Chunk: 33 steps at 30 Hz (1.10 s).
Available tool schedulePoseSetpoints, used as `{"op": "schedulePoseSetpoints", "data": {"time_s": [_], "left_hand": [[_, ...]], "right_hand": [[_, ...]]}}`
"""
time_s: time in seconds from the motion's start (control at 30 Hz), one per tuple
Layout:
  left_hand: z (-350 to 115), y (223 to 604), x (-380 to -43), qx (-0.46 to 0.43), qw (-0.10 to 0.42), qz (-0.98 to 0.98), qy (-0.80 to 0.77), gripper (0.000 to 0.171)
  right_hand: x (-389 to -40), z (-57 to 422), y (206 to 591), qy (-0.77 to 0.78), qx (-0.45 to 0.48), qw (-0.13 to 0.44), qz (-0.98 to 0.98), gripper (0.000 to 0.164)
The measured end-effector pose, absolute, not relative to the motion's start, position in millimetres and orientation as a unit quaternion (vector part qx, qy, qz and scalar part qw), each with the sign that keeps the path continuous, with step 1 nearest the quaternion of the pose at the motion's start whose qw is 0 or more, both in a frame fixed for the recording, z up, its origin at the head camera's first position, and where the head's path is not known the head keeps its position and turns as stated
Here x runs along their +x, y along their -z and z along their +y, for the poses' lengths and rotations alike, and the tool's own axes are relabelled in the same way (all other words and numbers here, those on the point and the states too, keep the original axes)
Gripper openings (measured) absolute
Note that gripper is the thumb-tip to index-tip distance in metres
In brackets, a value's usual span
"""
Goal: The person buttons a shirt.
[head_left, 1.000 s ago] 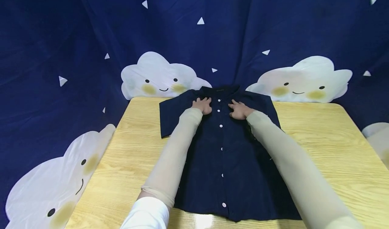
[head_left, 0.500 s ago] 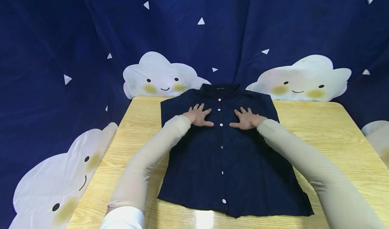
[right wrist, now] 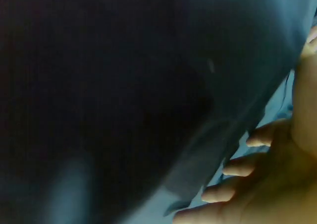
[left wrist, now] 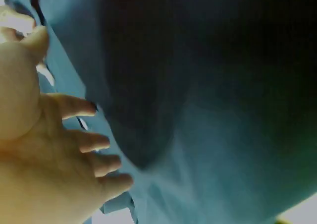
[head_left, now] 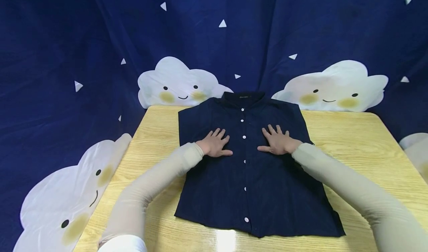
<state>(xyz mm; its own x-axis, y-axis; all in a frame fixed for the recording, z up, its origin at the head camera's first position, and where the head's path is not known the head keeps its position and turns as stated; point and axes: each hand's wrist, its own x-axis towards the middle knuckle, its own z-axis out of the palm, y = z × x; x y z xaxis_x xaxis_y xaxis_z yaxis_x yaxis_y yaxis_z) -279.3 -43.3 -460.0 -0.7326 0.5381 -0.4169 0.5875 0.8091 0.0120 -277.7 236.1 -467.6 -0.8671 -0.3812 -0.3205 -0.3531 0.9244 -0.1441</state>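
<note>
A dark navy button-up shirt [head_left: 220, 192] lies spread flat, front side up, its collar at the far edge and its hem toward me. White buttons run down its middle. On the left chest my left hand [head_left: 214, 144] rests with fingers spread. My right hand [head_left: 277, 141] lies on the right chest, its fingers spread too. Neither holds any cloth. In the left wrist view the left hand [left wrist: 54, 149] shows its fingers straight along the fabric. The right wrist view is dark, with the right hand [right wrist: 257, 179] at its right side against the cloth.
Under the shirt is a light wooden table [head_left: 347, 151]. A dark blue curtain [head_left: 200, 29] with white triangles and smiling clouds hangs behind and along the left. A bright glare spot sits on the table below the hem.
Both hands have slid down from near the collar to the chest and moved slightly apart. The left sleeve, seen spread out earlier, no longer shows beside the shirt.
</note>
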Motion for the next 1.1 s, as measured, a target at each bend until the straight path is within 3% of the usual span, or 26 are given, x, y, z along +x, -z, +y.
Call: {"op": "schedulePoseSetpoints", "data": {"time_s": [0.3,0.57,0.83,0.97,1.1], "left_hand": [[-53.5,470.8,-252.6,0.278,0.224,0.932,0.059,0.086],[-57.3,480.4,-253.8,0.246,0.224,0.94,0.073,0.089],[-61.0,479.9,-245.2,0.243,0.22,0.941,0.079,0.089],[-66.9,472.3,-228.4,0.278,0.21,0.934,0.085,0.098],[-76.3,470.9,-210.6,0.305,0.203,0.925,0.098,0.111]], "right_hand": [[-253.6,242.8,469.2,0.02,-0.2,0.181,0.963,0.114],[-248.7,253.4,471.9,0.025,-0.204,0.168,0.964,0.113],[-235.2,260.3,472.7,0.016,-0.192,0.16,0.968,0.1],[-226.2,260.9,474.2,0.026,-0.191,0.169,0.967,0.094],[-218.9,266.0,477.2,0.025,-0.194,0.165,0.967,0.1]]}}
